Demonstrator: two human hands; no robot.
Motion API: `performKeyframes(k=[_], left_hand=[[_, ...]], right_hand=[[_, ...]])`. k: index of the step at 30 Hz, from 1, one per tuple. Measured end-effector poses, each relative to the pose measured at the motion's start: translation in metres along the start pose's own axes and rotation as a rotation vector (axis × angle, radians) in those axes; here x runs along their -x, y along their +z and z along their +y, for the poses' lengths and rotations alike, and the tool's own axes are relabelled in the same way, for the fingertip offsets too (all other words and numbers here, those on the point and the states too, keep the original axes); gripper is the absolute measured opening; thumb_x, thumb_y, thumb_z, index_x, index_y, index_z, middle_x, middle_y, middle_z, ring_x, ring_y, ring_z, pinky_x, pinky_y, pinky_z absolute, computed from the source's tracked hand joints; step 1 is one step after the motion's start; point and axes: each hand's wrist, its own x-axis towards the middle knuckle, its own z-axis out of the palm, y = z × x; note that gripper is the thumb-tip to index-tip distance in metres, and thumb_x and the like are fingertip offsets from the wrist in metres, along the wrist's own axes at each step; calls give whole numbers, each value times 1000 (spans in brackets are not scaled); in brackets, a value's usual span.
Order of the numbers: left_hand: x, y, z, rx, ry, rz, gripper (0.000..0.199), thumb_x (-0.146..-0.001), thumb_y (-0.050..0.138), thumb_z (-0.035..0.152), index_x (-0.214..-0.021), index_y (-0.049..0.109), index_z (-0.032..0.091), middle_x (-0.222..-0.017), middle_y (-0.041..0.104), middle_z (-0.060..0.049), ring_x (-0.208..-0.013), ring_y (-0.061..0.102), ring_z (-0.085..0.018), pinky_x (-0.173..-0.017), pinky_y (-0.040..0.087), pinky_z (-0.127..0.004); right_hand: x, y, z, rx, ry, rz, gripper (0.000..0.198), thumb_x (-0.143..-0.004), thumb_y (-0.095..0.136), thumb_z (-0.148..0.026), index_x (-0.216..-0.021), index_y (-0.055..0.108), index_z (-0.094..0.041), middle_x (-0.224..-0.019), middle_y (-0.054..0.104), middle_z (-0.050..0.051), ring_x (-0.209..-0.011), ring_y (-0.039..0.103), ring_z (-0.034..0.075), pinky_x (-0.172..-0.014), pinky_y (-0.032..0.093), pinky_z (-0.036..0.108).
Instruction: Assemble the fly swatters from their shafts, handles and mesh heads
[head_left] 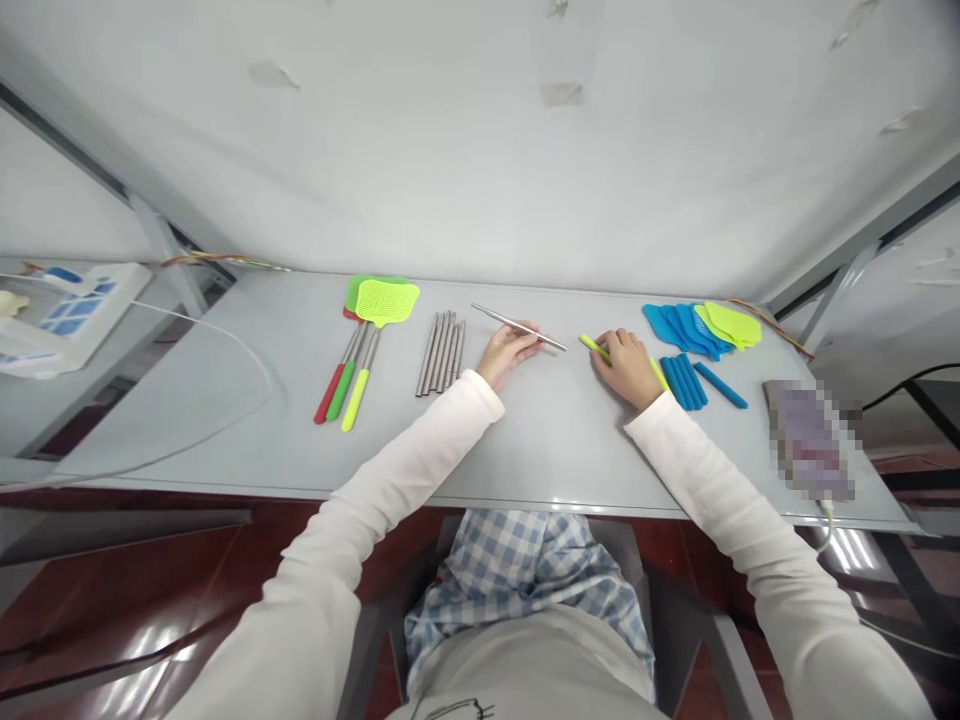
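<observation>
My left hand (510,355) is closed on a slim metal telescopic rod (499,317), which slants down to the right above the table. My right hand (626,366) has its fingers wrapped round a yellow-green handle sleeve (592,346); one end sticks out past the fingertips and the other shows behind the wrist. A gap lies between the rod's tip and the sleeve. Left of my left hand lie several more metal rods (442,352) side by side. Several blue handle sleeves (682,382) rest just right of my right hand.
Fly swatters with red, green and yellow-green (386,302) heads lie at the left. Loose blue swatter heads (679,330) and yellow-green heads (733,326) are piled at the back right. A blurred phone (810,440) with a cable lies near the right edge; a white cable (255,345) curves across the left.
</observation>
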Motion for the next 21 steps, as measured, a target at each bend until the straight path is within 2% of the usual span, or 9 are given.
performKeyframes(k=[10,21], left_hand=[[-2,-2,0,15,1,66,11,-72,66,10,-83,65,13,-83,66,-3,-88,66,-14,-100,47,-38],[0,0,2,15,23,69,13,-71,69,12,-84,65,15,-87,68,-2,-93,65,-13,-102,46,-35]], right_hand=[[2,0,-3,-201,-97,27,28,-95,39,-32,-107,60,-18,-98,60,12,-90,53,27,-80,42,40],[2,-7,-10,-342,-175,75,33,-97,35,-38,-111,59,-21,-99,60,11,-93,58,25,-81,44,40]])
